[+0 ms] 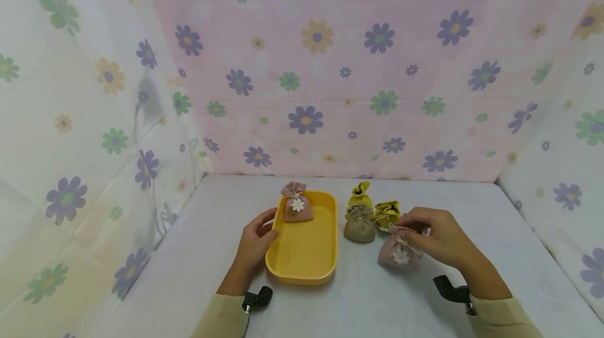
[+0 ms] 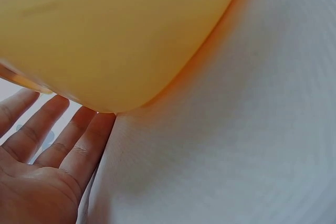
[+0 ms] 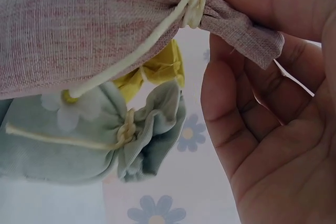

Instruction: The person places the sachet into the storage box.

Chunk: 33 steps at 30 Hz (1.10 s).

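My left hand [image 1: 255, 241] touches the left side of a yellow plastic tray [image 1: 302, 277]; in the left wrist view its straight fingers [image 2: 79, 148] meet the tray wall. Inside the tray, at its far left corner, lies a pink drawstring pouch [image 1: 304, 215] with a white flower. To the right of the tray, my right hand [image 1: 441, 236] pinches a second pink drawstring pouch [image 1: 389, 254] by its gathered neck. The right wrist view shows that pouch [image 3: 89, 30] between thumb and forefinger, its cord hanging, and a pale green pouch [image 3: 58, 153] beyond it.
Between tray and right hand stand a grey-beige pouch [image 1: 360, 229], a yellow pouch [image 1: 360, 195] behind it and another yellow pouch [image 1: 387, 211]. A white cloth covers the table [image 1: 189, 275]. Flowered curtains [image 1: 330, 76] close off the back and sides.
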{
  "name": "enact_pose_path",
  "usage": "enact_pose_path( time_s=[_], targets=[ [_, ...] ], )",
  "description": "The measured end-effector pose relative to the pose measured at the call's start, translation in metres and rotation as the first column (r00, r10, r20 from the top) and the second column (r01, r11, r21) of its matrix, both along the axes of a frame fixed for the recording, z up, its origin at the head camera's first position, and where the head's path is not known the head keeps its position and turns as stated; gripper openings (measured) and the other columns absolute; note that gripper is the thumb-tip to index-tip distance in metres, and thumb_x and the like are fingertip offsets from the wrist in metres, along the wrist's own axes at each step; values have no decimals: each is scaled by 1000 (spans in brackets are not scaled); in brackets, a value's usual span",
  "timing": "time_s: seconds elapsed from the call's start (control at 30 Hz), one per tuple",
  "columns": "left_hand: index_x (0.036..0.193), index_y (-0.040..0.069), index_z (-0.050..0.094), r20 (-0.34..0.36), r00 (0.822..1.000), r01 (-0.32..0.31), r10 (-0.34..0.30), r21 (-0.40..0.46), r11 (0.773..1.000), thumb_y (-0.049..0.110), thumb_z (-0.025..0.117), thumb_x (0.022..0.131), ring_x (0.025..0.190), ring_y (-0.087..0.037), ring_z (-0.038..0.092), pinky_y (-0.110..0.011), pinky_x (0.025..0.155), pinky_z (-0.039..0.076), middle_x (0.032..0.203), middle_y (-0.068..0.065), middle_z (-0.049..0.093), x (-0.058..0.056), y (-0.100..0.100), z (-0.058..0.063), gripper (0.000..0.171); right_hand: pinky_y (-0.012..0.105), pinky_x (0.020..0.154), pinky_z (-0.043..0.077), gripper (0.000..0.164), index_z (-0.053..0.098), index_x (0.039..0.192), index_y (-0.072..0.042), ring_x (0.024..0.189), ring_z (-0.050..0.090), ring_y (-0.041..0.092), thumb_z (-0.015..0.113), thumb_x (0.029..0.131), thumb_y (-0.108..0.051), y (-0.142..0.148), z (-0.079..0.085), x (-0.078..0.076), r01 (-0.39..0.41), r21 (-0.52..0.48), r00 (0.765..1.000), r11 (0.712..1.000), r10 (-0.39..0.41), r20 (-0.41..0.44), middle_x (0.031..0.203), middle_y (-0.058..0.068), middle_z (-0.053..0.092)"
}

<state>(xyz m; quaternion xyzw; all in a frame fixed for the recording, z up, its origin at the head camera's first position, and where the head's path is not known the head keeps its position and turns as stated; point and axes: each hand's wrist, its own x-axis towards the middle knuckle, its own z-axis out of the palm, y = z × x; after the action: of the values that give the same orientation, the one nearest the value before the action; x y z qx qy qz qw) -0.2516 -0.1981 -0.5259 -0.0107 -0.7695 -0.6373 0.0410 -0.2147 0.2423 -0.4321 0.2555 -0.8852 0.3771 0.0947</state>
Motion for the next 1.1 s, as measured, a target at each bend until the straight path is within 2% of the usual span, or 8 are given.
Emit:
enact_pose_path(
  time_s=[0.13,0.3,0.53,0.73,1.1],
  targets=[
    [144,24,59,17,1000,-4,4,3,1000,8,66,92,129,-25,64,-31,100,57,148,-1,58,1,1,1,54,25,62,55,19,78,102,-28,74,63,5,81,89,-15,-5,4,-2,-10,-3,998,1000,10,-61,91,-16,72],
    [144,24,58,25,1000,0,0,5,1000,8,66,92,130,-26,63,-33,101,57,149,-2,57,1,1,1,55,23,62,53,21,77,102,-30,73,63,3,82,88,-15,-12,10,-7,-26,-2,992,1000,25,-122,90,-18,71],
    [144,23,59,20,1000,-5,4,12,1000,7,65,93,130,-26,63,-32,100,57,148,-2,58,3,1,2,54,24,61,52,20,77,103,-30,73,61,4,81,89,-16,-20,15,-10,-69,-32,990,997,64,-127,90,-17,70],
    [145,20,58,10,1000,17,-17,29,999,7,65,94,129,-25,63,-30,98,58,148,-3,58,2,2,4,54,25,63,55,20,77,103,-30,76,64,3,81,90,-15,-25,18,-12,-69,-39,988,997,63,-141,93,-17,71],
    [145,23,58,7,1000,7,-7,1,1000,7,65,94,131,-26,62,-33,102,57,149,-2,57,2,1,1,54,27,62,57,14,77,99,-27,73,65,4,81,89,-18,-42,22,-21,-51,-60,989,997,42,-143,89,-18,70]
  ],
)
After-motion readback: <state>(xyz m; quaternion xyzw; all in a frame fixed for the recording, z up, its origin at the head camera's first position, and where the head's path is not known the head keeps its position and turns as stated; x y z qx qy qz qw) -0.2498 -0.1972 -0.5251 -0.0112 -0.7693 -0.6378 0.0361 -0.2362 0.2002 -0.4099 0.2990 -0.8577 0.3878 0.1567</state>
